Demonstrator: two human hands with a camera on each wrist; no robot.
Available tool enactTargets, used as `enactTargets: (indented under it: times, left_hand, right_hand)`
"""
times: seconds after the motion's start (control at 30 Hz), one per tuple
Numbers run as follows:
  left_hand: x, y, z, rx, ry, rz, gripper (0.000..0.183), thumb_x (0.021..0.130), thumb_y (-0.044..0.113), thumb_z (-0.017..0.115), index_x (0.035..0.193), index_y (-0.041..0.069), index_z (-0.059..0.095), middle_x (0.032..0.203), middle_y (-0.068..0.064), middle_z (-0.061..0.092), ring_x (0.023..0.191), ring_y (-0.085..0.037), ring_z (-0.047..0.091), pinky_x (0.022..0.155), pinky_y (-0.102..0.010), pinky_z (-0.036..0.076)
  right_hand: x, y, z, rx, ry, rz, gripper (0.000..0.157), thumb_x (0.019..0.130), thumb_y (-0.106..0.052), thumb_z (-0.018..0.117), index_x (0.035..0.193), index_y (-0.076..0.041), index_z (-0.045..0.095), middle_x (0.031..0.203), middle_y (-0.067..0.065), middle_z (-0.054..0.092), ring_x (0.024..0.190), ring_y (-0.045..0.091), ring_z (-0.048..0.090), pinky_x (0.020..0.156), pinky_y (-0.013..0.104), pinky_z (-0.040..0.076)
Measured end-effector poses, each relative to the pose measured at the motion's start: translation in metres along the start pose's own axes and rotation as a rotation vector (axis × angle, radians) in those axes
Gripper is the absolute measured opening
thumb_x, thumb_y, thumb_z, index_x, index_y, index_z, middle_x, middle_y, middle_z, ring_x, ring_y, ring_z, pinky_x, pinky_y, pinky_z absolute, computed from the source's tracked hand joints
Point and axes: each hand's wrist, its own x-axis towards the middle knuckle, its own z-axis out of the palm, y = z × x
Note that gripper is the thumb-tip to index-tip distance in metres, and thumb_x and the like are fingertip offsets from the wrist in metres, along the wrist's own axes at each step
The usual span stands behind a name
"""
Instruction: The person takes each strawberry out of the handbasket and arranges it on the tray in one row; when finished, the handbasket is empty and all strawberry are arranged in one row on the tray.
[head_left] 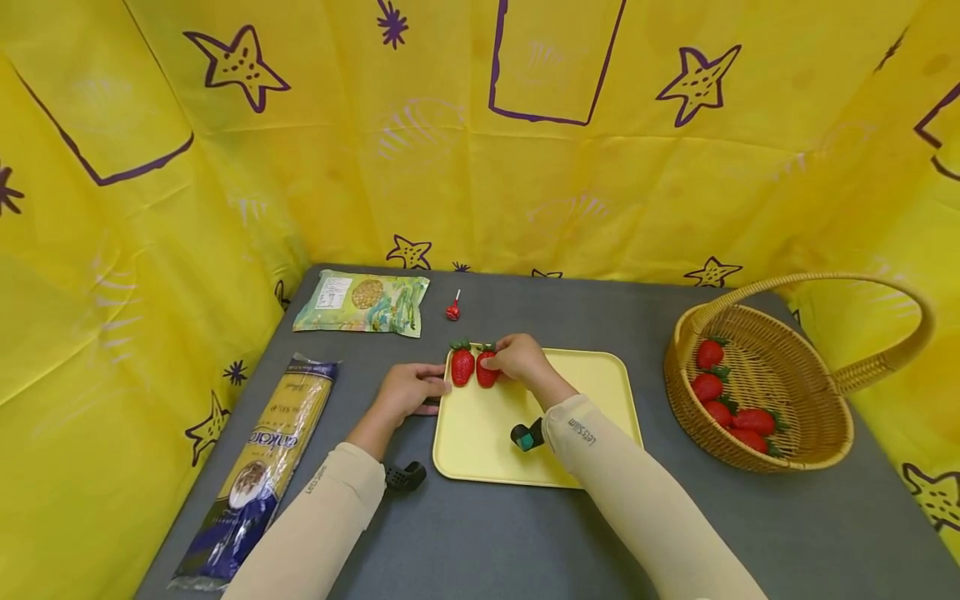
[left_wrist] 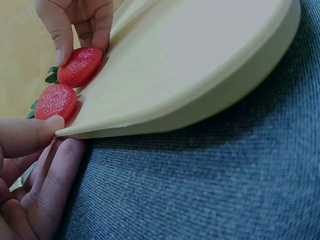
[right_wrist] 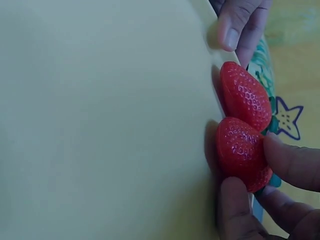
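Observation:
A pale yellow tray [head_left: 536, 433] lies on the grey table. Two red strawberries sit side by side at its far left corner. My right hand [head_left: 501, 364] pinches the right strawberry [head_left: 487, 367] between thumb and fingers; in the right wrist view this strawberry [right_wrist: 241, 150] rests on the tray by the rim. The left strawberry [head_left: 462, 366] lies free, touching it. My left hand [head_left: 435, 390] pinches the tray's left rim [left_wrist: 165, 107], thumb [left_wrist: 30, 135] on top and fingers [left_wrist: 55, 175] underneath. In the left wrist view the right hand [left_wrist: 82, 47] grips the farther strawberry [left_wrist: 79, 66].
A wicker basket [head_left: 817, 433] with a hoop handle stands at the right, holding several strawberries [head_left: 731, 400]. A long pasta packet [head_left: 258, 462] lies at the left, a green bag [head_left: 362, 302] and a red lollipop [head_left: 453, 310] at the back. Yellow cloth walls surround the table.

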Motion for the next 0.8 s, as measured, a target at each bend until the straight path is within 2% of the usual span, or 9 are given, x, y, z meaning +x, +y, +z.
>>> enactTargets:
  times: [0.3,0.5,0.63,0.8]
  left_hand:
    - [0.003,0.001,0.003,0.01,-0.017,-0.004,0.041,0.083,0.006,0.079,0.122,0.004,0.069,0.105,-0.014,0.07,0.081,-0.02,0.069,0.062,-0.034,0.061]
    - [-0.001,-0.007,-0.006,0.001,0.009,-0.024,0.042,0.083,0.005,0.079,0.124,0.003,0.068,0.106,-0.015,0.07,0.079,-0.018,0.068,0.061,-0.034,0.06]
    - [-0.003,-0.01,-0.013,-0.012,0.028,-0.025,0.044,0.082,0.005,0.079,0.125,0.002,0.067,0.108,-0.016,0.069,0.079,-0.018,0.068,0.061,-0.034,0.06]
    - [-0.003,-0.013,-0.016,-0.011,0.029,-0.015,0.045,0.083,0.007,0.078,0.127,0.003,0.066,0.113,-0.017,0.068,0.083,-0.017,0.068,0.063,-0.035,0.061]
  right_hand:
    - [-0.001,0.004,-0.003,0.027,0.005,0.004,0.045,0.081,-0.01,0.081,0.119,0.005,0.062,0.111,0.016,0.061,0.079,0.021,0.063,0.076,0.031,0.058]
    - [-0.008,0.0,-0.011,-0.023,-0.049,-0.023,0.045,0.083,-0.019,0.081,0.119,0.001,0.064,0.116,0.015,0.062,0.087,0.027,0.066,0.083,0.036,0.057]
    - [-0.026,-0.01,-0.043,-0.059,-0.159,-0.09,0.046,0.086,-0.023,0.078,0.123,-0.001,0.064,0.121,0.014,0.061,0.096,0.031,0.066,0.086,0.038,0.056]
    - [-0.062,-0.016,-0.119,-0.11,-0.426,-0.225,0.044,0.091,-0.022,0.072,0.127,0.0,0.06,0.121,0.013,0.062,0.105,0.031,0.063,0.09,0.04,0.054]
